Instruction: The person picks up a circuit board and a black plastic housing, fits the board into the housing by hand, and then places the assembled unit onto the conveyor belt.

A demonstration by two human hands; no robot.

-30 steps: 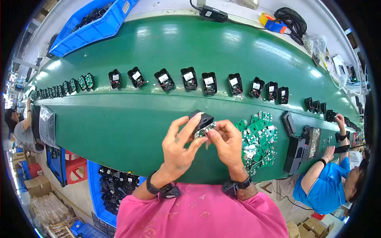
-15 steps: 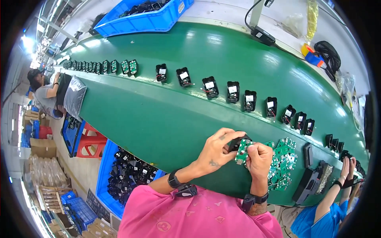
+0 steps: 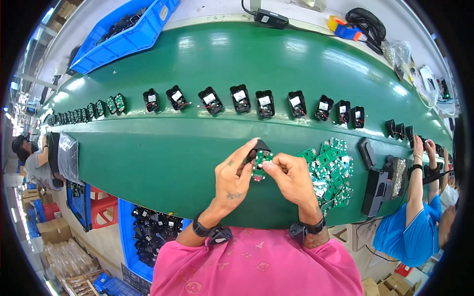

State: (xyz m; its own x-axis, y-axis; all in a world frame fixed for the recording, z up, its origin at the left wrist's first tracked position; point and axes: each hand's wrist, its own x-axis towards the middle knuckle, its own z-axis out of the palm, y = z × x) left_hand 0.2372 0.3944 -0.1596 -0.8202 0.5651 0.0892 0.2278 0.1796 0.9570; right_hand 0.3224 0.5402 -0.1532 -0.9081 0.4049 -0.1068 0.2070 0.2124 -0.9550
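Observation:
My left hand [image 3: 230, 178] is wrapped around a black plastic housing [image 3: 261, 144], held above the green work surface in front of me. My right hand [image 3: 292, 178] pinches a green circuit board [image 3: 259, 170] between thumb and fingers. The board lies against the housing's open side, tilted, with its lower end sticking out; whether it is seated inside I cannot tell. Just right of my right hand is a loose pile of green circuit boards [image 3: 335, 170]. Beyond my hands stands a row of open black housings [image 3: 240, 100] with white labels and thin red wires.
Housings topped with green boards [image 3: 120, 102] continue the row leftward. A blue bin [image 3: 123, 37] stands at the far left; another blue bin [image 3: 129, 241] of black parts sits below the table edge. A black device [image 3: 376, 190] lies right. Co-workers sit at both ends, one in a blue shirt [image 3: 410, 232].
The view has swung, so the row and bins sit differently in it. Both hands keep hold of the housing and board; the board now stands more upright against the housing.

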